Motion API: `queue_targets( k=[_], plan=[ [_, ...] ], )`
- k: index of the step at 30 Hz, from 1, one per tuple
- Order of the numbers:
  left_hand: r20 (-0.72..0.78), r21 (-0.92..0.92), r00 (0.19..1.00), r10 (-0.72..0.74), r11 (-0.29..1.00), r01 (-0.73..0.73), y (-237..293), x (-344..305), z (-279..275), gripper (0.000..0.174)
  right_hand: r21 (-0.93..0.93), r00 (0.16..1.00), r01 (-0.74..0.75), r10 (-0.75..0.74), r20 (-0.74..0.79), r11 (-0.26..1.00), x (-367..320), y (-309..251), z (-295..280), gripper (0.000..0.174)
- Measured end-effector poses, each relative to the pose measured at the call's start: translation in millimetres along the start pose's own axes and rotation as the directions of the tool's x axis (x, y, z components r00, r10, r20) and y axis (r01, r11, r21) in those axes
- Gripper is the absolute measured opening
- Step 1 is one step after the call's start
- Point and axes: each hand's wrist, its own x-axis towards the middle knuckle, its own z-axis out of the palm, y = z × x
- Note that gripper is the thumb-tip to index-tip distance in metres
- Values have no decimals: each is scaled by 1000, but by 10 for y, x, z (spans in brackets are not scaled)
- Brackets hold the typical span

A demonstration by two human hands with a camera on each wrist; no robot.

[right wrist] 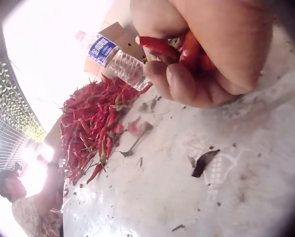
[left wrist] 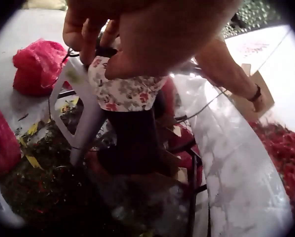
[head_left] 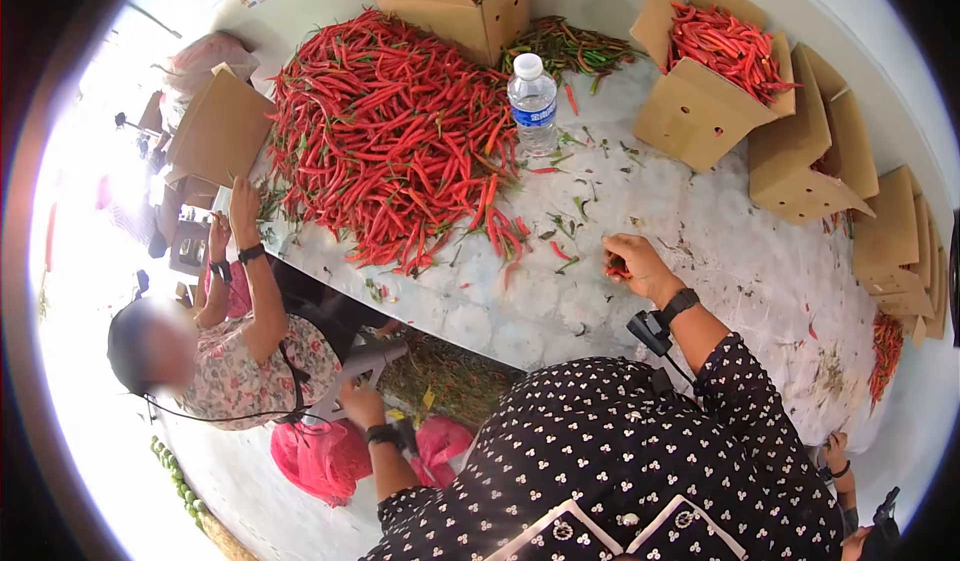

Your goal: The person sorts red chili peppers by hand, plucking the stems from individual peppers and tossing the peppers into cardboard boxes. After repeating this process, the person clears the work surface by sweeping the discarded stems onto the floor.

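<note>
My right hand (head_left: 642, 269) is over the table, its fingers curled round a few red chillies (right wrist: 160, 45). In the right wrist view the chilli ends poke out between thumb and fingers. My left hand (head_left: 362, 406) hangs low beyond the table's edge, near a pink plastic bag (head_left: 318, 459). Its fingers (left wrist: 90, 37) point downward, loosely bent, and nothing shows in them in the left wrist view. A large heap of red chillies (head_left: 390, 141) lies on the table, left of my right hand. Loose chillies and stem bits lie between heap and hand.
A water bottle (head_left: 534, 111) stands beside the heap. Cardboard boxes, one filled with chillies (head_left: 720, 51), line the back and right. Darker green-red chillies (head_left: 570, 46) lie at the back. Another person (head_left: 240, 361) works at the left edge. Stems cover the floor (head_left: 440, 376) below.
</note>
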Motion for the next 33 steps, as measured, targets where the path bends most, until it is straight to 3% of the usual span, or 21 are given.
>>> queue_targets(
  k=[3,4,6,8,10,11,13,17,19,20,21,22,23,24,25,26,28,30,32,33],
  plan=[
    [-61,-258,946,318,911,-323,1581,176,-119,18,-127,996,71,-64,59,989,-17,-21,4,14],
    [9,-344,963,268,906,-249,1905,194,-11,20,-134,997,65,-57,58,989,-28,-31,9,15],
    [27,-548,879,475,743,-384,2591,185,70,25,-143,997,64,-57,53,988,-38,-19,1,17],
    [120,-602,798,590,683,-414,3147,128,46,30,-164,997,72,-65,48,984,-45,-3,-34,16],
    [0,-588,693,721,560,-583,3495,101,120,29,-176,996,81,-76,36,981,-59,3,-43,16],
    [-2,-592,687,727,553,-587,3576,109,177,29,-190,997,79,-74,31,979,-70,10,-47,15],
    [135,-393,629,766,624,-675,3642,134,333,24,-172,997,80,-76,29,982,-81,12,-33,15],
    [250,-327,616,747,664,-672,3560,296,531,18,-167,996,80,-74,45,983,-96,-7,-26,16],
    [63,-593,687,724,581,-557,3482,393,567,12,-151,997,67,-60,52,986,-81,-20,-30,15],
    [65,-591,687,724,582,-558,3425,463,578,12,-137,997,55,-48,56,989,-74,-27,-35,15],
    [272,-746,762,588,629,-219,3378,527,531,11,-134,997,51,-43,57,990,-78,-38,-35,15],
    [494,-784,743,452,600,156,3381,547,410,10,-133,998,47,-39,56,990,-84,-46,-31,14],
    [520,-809,757,397,512,288,3366,528,283,9,-131,998,43,-36,56,990,-88,-50,-21,13],
    [522,-807,757,392,514,290,3286,532,260,9,-131,998,39,-32,58,991,-82,-42,-24,13],
    [329,-821,838,436,570,27,3157,575,232,11,-126,997,44,-37,62,991,-77,-36,-35,13],
    [126,-763,860,494,602,-234,3013,618,193,13,-121,997,49,-41,65,991,-71,-30,-47,13],
    [47,-237,863,503,845,-479,2677,706,-30,20,-127,997,49,-41,61,991,-56,-13,-61,13],
    [81,122,939,335,931,-343,2459,685,-204,25,-128,997,48,-41,60,991,-49,-12,-64,13],
    [0,181,917,400,902,-393,2336,656,-171,23,-119,995,45,-34,89,992,-44,-34,-51,13],
    [-12,50,912,410,911,-409,2420,576,-166,20,-119,995,41,-30,95,992,-39,-45,-32,13]
  ],
)
